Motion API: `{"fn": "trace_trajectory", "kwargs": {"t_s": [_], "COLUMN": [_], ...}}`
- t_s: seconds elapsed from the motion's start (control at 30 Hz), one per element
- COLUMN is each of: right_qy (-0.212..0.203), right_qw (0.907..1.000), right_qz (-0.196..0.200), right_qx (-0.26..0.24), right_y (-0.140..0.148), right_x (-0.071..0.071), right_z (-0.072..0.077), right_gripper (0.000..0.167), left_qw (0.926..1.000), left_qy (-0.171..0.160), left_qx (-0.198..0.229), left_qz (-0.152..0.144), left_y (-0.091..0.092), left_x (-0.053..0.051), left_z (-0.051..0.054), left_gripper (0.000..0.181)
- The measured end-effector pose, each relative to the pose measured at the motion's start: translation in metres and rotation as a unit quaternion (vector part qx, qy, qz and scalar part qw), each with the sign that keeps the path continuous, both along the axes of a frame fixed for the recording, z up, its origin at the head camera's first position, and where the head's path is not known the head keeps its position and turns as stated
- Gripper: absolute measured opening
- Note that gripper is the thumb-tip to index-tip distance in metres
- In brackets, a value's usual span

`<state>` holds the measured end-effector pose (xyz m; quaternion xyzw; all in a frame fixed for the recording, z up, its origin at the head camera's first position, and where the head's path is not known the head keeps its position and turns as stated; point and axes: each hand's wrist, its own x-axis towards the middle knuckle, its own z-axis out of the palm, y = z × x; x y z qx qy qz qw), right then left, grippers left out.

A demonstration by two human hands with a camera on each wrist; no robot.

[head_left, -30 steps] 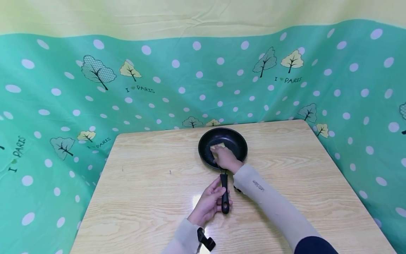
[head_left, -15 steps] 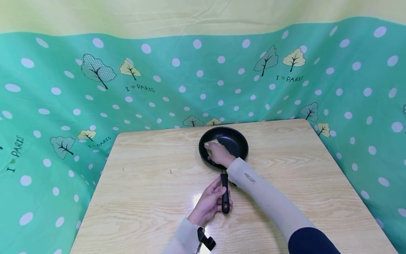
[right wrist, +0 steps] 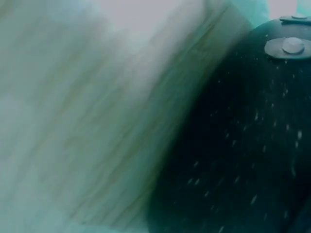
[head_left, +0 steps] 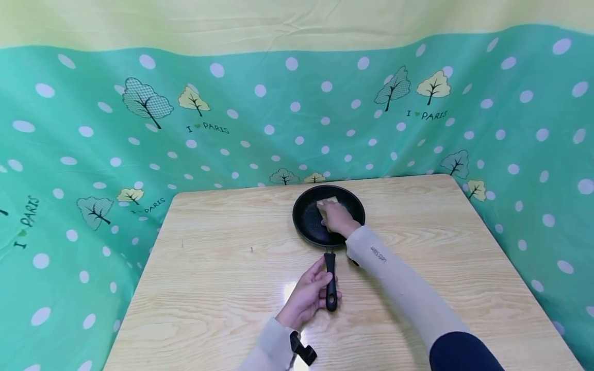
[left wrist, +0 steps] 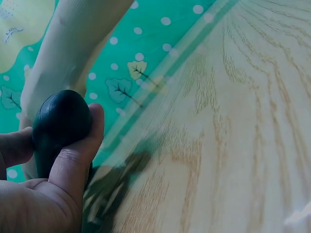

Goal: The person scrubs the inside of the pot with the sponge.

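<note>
A black frying pan lies near the far edge of the table, its handle pointing towards me. My left hand grips that handle, thumb on one side and fingers beneath; the left wrist view shows the rounded handle end between thumb and finger. Inside the pan, my right hand holds a flat yellowish sponge against the bottom, partly hidden under the fingers. White specks dot the pan's dark surface in the right wrist view, where a rivet also shows and the hand does not.
The pan stands on a light wood table. A green dotted curtain with printed trees hangs close behind the table and at both sides. The right forearm, in a pale sleeve, crosses over the table's right half.
The right hand swept the sponge left inside the pan, then back right and a little farther away. The left hand keeps its grip on the handle, and the pan has hardly moved.
</note>
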<state>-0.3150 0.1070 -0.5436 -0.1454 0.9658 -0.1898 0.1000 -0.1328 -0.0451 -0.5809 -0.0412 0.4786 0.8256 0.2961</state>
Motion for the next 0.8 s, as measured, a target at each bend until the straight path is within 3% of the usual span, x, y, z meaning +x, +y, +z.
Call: {"fn": "trace_trajectory", "kwargs": {"t_s": [0.1,0.27,0.53,0.67,0.8], "right_qy": [0.001,0.021,0.097,0.13,0.119], "right_qw": [0.9998,0.9948,0.9696,0.966,0.9713], "right_qz": [-0.003,-0.003,-0.021,-0.068,-0.107], "right_qx": [-0.018,-0.1,-0.223,-0.213,-0.176], "right_y": [0.007,0.017,0.05,0.089,0.123], "right_x": [0.005,0.016,0.035,0.042,0.051], "right_z": [0.001,0.01,0.05,0.056,0.041], "right_gripper": [0.059,0.056,0.055,0.055,0.053], "left_qw": [1.0,1.0,1.0,1.0,0.9999], "left_qy": [-0.001,-0.004,0.007,0.003,0.004], "left_qx": [-0.004,-0.004,0.002,-0.003,-0.013], "left_qz": [0.002,-0.004,-0.004,-0.002,0.003], "left_y": [0.0,-0.001,0.0,0.001,0.001], "left_x": [0.0,0.002,0.002,0.0,0.0], "left_z": [0.0,-0.002,-0.002,-0.002,-0.002], "left_gripper": [0.069,0.07,0.071,0.069,0.068]}}
